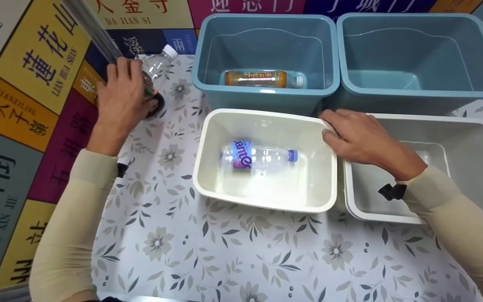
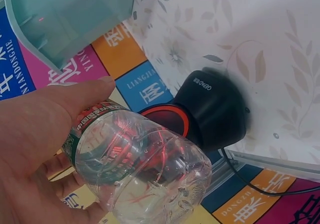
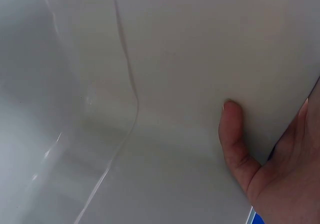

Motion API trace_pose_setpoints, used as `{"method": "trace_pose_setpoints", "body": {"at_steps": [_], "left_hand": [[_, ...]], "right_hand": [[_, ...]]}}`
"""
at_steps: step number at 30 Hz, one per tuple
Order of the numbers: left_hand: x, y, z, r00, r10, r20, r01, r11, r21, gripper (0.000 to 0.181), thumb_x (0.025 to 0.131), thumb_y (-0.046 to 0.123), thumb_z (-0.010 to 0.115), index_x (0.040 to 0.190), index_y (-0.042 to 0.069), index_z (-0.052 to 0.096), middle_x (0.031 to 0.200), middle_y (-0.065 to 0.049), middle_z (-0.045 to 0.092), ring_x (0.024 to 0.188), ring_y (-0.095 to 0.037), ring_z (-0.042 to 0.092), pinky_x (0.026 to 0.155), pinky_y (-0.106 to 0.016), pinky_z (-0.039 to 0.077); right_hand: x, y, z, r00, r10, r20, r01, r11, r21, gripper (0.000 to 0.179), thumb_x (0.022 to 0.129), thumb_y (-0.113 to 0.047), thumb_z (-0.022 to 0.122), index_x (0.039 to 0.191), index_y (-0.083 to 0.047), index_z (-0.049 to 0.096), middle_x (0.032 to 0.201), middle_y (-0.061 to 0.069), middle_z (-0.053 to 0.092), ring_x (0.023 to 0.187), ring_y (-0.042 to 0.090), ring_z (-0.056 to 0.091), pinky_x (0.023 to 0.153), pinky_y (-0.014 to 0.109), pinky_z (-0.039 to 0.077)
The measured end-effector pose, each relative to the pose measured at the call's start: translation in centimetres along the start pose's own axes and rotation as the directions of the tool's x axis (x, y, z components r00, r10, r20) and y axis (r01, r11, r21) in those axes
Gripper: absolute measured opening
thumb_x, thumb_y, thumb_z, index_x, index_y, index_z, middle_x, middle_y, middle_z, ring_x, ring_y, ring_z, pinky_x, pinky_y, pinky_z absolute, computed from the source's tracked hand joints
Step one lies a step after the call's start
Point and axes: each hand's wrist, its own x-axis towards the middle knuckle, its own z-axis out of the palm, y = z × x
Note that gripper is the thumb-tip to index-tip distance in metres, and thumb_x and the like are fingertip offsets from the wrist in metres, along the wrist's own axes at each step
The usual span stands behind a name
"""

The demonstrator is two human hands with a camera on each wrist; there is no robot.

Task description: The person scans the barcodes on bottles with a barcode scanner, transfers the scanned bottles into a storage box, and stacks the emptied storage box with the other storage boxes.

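My left hand (image 1: 120, 92) holds a clear plastic bottle (image 1: 155, 67) with a white cap at the table's left side. In the left wrist view, thumb and fingers wrap the bottle's (image 2: 145, 169) green-and-red label. Red light falls on it beside a black scanner (image 2: 215, 109) with a red ring. My right hand (image 1: 359, 136) grips the rim of the cream bin (image 1: 266, 204) near its far right corner. On that bin's floor lies a clear bottle (image 1: 262, 156) with a purple cap. In the right wrist view, the thumb (image 3: 232, 134) lies against a pale wall.
Two blue-grey bins (image 1: 266, 94) (image 1: 421, 94) stand along the back, the left one holding an amber bottle (image 1: 256, 79). A greyish-white bin (image 1: 468, 159) sits at right, under my forearm. A panel with printed Chinese characters (image 1: 40, 67) borders the floral tabletop (image 1: 224, 256).
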Motion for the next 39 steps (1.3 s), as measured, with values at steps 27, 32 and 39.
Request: {"method": "trace_pose_setpoints", "body": {"at_steps": [27, 32, 39], "left_hand": [[0.9, 3.8, -5.9, 0.986, 0.073, -0.151, -0.065, 0.996, 0.062, 0.079, 0.096, 0.036, 0.062, 0.159, 0.018, 0.019, 0.150, -0.017, 0.035, 0.133, -0.041, 0.036, 0.095, -0.069, 0.040], [1.4, 5.7, -6.9, 0.972, 0.140, -0.188, -0.124, 0.987, 0.098, 0.078, 0.097, 0.036, 0.061, 0.160, 0.018, 0.020, 0.149, -0.018, 0.037, 0.132, -0.041, 0.038, 0.095, -0.067, 0.041], [2.0, 7.9, -7.8, 0.974, 0.170, -0.147, -0.160, 0.984, 0.080, 0.082, 0.096, 0.035, 0.062, 0.162, 0.021, 0.015, 0.151, -0.016, 0.037, 0.136, -0.039, 0.036, 0.101, -0.065, 0.039]], "right_hand": [[0.1, 0.1, 0.1, 1.000, -0.010, -0.005, 0.010, 1.000, 0.013, 0.022, 0.100, -0.026, 0.047, 0.114, -0.017, 0.061, 0.089, 0.000, 0.062, 0.083, 0.019, 0.057, 0.068, 0.043, 0.044], [0.1, 0.2, 0.1, 1.000, -0.007, -0.002, 0.007, 1.000, 0.013, 0.021, 0.100, -0.026, 0.047, 0.113, -0.018, 0.061, 0.088, 0.000, 0.061, 0.082, 0.019, 0.057, 0.067, 0.042, 0.043], [0.1, 0.1, 0.0, 1.000, -0.015, -0.007, 0.015, 1.000, -0.008, 0.020, 0.100, -0.027, 0.048, 0.112, -0.018, 0.060, 0.086, 0.000, 0.059, 0.078, 0.020, 0.055, 0.063, 0.041, 0.042]]}}
